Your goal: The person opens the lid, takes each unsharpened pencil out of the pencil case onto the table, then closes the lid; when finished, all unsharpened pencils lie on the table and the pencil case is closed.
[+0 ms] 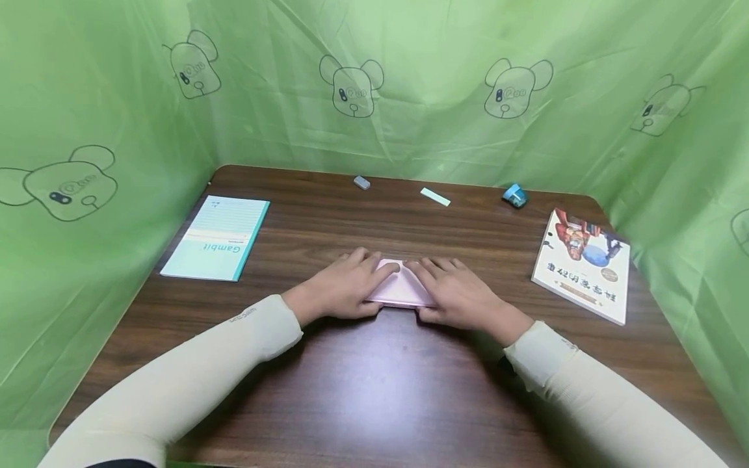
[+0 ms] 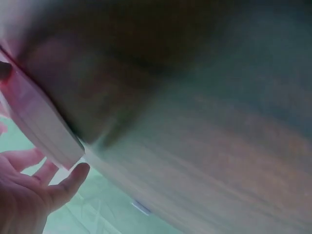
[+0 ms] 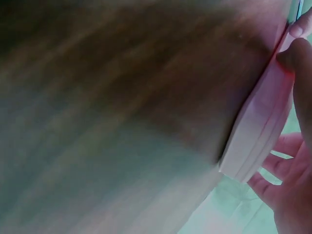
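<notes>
Past the two sleeves at the frame's bottom, the left hand and right hand are laid flat-fingered on the pink paper, pressed mid-worktop between them, its long axis left-right.

Your folded paper lies at the middle of the table, under your left hand and right hand. A notebook sits at the left, a book at the right. Along the upper edge lie an eraser, a paper strip and a small tape dispenser, left to right.
</notes>
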### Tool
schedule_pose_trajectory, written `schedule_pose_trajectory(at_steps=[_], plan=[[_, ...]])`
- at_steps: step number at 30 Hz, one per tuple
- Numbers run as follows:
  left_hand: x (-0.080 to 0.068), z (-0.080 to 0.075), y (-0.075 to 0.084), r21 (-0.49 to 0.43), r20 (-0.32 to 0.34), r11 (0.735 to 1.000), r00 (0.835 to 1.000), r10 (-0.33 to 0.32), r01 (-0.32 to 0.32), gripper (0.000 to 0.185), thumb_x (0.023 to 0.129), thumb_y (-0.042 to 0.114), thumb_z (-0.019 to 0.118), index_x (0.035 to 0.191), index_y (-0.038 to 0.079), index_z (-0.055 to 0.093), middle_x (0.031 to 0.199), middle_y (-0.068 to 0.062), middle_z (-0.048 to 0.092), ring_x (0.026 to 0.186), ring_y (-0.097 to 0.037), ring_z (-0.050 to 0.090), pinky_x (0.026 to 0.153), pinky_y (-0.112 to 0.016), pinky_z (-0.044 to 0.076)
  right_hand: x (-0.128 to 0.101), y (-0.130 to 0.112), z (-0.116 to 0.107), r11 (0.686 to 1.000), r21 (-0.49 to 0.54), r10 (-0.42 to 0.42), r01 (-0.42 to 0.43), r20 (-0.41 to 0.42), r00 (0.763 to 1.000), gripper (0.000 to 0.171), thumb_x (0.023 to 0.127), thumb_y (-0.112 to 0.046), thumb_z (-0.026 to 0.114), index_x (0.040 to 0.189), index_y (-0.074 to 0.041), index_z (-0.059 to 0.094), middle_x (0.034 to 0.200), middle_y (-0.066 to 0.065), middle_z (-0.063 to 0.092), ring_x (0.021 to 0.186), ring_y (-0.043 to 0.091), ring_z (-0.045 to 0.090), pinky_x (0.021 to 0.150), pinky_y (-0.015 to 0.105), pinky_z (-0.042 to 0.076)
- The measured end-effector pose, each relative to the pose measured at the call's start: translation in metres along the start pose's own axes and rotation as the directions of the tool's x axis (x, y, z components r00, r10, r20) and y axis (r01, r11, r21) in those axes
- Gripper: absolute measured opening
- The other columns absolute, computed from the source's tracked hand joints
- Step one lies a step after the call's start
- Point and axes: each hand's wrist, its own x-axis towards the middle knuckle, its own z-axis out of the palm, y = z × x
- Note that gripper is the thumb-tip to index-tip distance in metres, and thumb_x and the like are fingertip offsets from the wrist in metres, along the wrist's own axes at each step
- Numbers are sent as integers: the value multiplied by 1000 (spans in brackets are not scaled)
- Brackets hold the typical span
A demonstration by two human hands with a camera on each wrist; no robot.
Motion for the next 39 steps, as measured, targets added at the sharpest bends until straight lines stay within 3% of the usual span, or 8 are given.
schedule_pose_trajectory(at_steps=[5,10,15,20,22,28,33,39], plan=[[2,-2,-1,5,-18,1000,1000,18,-18,71,104,50,68,160,15,44,149,-20,60,123,-38,58,103,-57,58,0,5,-2,999,43,-19,20,-12,1000,89,92,-48,82,164,-9,48,155,23,66,144,46,61,118,65,50],[1,-2,-2,-36,-11,999,1000,-1,1,70,102,52,71,156,16,45,153,-18,61,126,-38,59,108,-57,56,0,14,-15,980,196,-30,21,41,999,80,95,-41,83,163,-13,51,146,19,71,131,40,69,109,60,57],[-2,-5,0,-181,-5,982,999,-53,51,84,104,53,75,168,14,37,168,-17,53,152,-40,52,125,-61,47,2,27,-34,911,412,-37,-29,151,988,64,104,-33,79,162,-14,57,139,17,75,111,25,72,97,51,61],[-9,-9,-3,-295,-59,939,978,-202,177,119,92,60,88,179,20,16,174,-17,46,158,-41,50,126,-64,45,8,42,-47,820,570,-53,-54,170,984,51,108,-28,76,156,-12,65,149,13,73,132,30,71,114,58,56],[-12,-10,-5,-305,-57,921,961,-270,241,130,88,64,89,180,23,7,175,-17,45,157,-43,50,124,-66,47,10,48,-49,797,599,-24,-78,161,987,44,110,-27,74,151,-13,70,147,10,75,137,30,70,117,58,54],[-17,-11,-8,-372,-5,850,915,-403,373,152,84,63,94,178,21,-16,165,-19,58,144,-42,64,116,-62,54,18,62,-51,741,647,135,-181,120,984,32,117,-26,61,140,-12,77,134,9,80,120,23,71,106,50,58],[-18,-10,-10,-471,21,800,912,-410,371,157,84,54,97,176,17,-25,155,-23,66,132,-37,71,110,-56,58,29,71,-44,686,687,239,-239,97,966,40,121,-33,51,140,-7,75,137,14,77,129,28,67,115,56,53],[-19,-10,-10,-515,48,779,919,-391,359,150,88,51,95,177,13,-20,159,-10,66,138,-30,68,116,-52,55,46,81,-32,635,693,392,-341,91,915,50,120,-48,47,127,-8,76,94,8,58,89,24,51,83,41,45]])
